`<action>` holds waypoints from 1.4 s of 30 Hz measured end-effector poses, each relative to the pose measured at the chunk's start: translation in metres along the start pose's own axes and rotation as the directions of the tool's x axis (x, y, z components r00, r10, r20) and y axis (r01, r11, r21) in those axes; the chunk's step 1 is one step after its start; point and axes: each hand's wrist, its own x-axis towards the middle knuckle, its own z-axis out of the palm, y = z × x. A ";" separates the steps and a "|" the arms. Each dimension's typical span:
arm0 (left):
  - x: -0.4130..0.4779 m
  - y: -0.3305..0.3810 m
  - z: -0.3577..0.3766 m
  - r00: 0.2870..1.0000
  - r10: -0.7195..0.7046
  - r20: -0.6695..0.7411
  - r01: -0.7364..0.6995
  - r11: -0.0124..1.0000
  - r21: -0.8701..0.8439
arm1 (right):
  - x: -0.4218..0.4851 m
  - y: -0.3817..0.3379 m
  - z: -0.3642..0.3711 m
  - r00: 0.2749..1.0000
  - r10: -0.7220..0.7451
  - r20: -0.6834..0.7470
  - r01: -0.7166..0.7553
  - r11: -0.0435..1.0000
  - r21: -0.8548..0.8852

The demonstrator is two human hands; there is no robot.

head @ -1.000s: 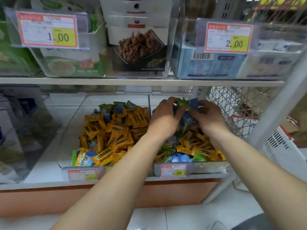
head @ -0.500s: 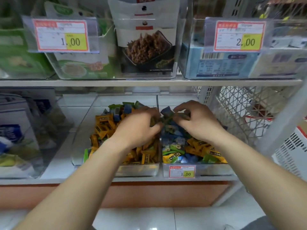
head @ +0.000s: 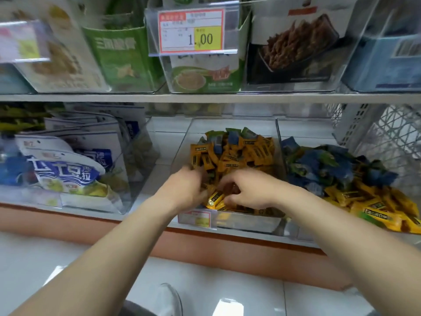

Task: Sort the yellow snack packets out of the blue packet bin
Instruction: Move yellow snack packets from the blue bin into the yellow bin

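Note:
Two clear bins stand side by side on the lower shelf. The left bin (head: pixel 182 153) is heaped with yellow snack packets (head: pixel 241 156), with a few blue and green ones at its back. The right bin (head: pixel 279 137) holds blue packets (head: pixel 330 165) at the back and yellow packets (head: pixel 373 204) in front. Both my hands are low in the front of the left bin. My left hand (head: pixel 182 190) is blurred, its fingers down among the packets. My right hand (head: pixel 252 190) has its fingers curled at a yellow packet (head: pixel 215 199) lying between the two hands.
A price tag (head: pixel 194 218) sits on the left bin's front. To the left, another clear bin holds blue-and-white bags (head: pixel 66 172). The shelf above carries boxed goods and a 1.00 tag (head: pixel 191 30). A white mesh panel (head: pixel 391 137) closes the right side. Tiled floor lies below.
Both hands have moved left from the blue packet bin, across the divider, down into the front of the yellow bin. The view has swung left and closer.

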 end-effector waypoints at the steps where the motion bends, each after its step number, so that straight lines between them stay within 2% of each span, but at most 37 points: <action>1: 0.000 0.000 0.001 1.000 0.010 0.016 -0.010 1.000 0.028 | 0.002 0.000 0.001 1.000 -0.005 0.003 0.005 1.000 -0.015; 4: -0.001 -0.001 0.002 0.998 0.028 0.062 -0.033 0.996 0.079 | 0.005 0.000 0.004 1.000 -0.007 0.022 0.010 0.989 -0.147; 7: -0.002 -0.003 -0.002 0.997 -0.004 0.074 -0.003 0.995 0.104 | 0.004 0.002 0.004 1.000 0.022 -0.020 -0.027 0.959 -0.284; 12: -0.003 -0.003 -0.004 0.994 -0.070 0.086 0.075 0.995 -0.061 | -0.001 0.006 0.003 0.991 0.028 -0.133 -0.075 0.929 -0.362; 19: -0.006 0.005 0.006 0.983 -0.177 0.059 0.184 0.968 -0.169 | -0.011 0.005 0.000 0.969 0.001 -0.248 -0.006 1.000 -0.019; 22: -0.010 0.011 0.010 0.978 -0.199 0.061 0.208 0.949 -0.237 | -0.008 -0.002 0.008 0.975 -0.030 -0.222 0.059 0.990 0.127; 25: -0.014 0.015 0.012 0.975 -0.224 0.010 0.221 0.951 -0.217 | -0.002 -0.012 0.020 0.986 -0.066 -0.150 0.090 0.983 0.159; 28: -0.018 0.011 0.009 0.981 -0.192 -0.023 0.182 0.957 -0.225 | 0.005 -0.015 0.026 0.990 -0.031 -0.135 0.051 0.988 0.143; 32: -0.026 -0.001 0.004 0.984 -0.166 -0.067 0.128 0.916 -0.381 | 0.011 -0.011 0.026 0.992 0.016 -0.125 0.002 0.990 0.144; 39: -0.032 -0.005 -0.002 0.984 -0.100 -0.146 -0.009 0.798 -0.603 | 0.013 -0.010 0.023 0.959 0.088 -0.271 0.044 0.893 0.448; 42: -0.032 -0.002 -0.005 0.984 -0.064 -0.164 -0.049 0.796 -0.603 | 0.015 -0.011 0.018 0.925 0.178 -0.336 0.016 0.864 0.503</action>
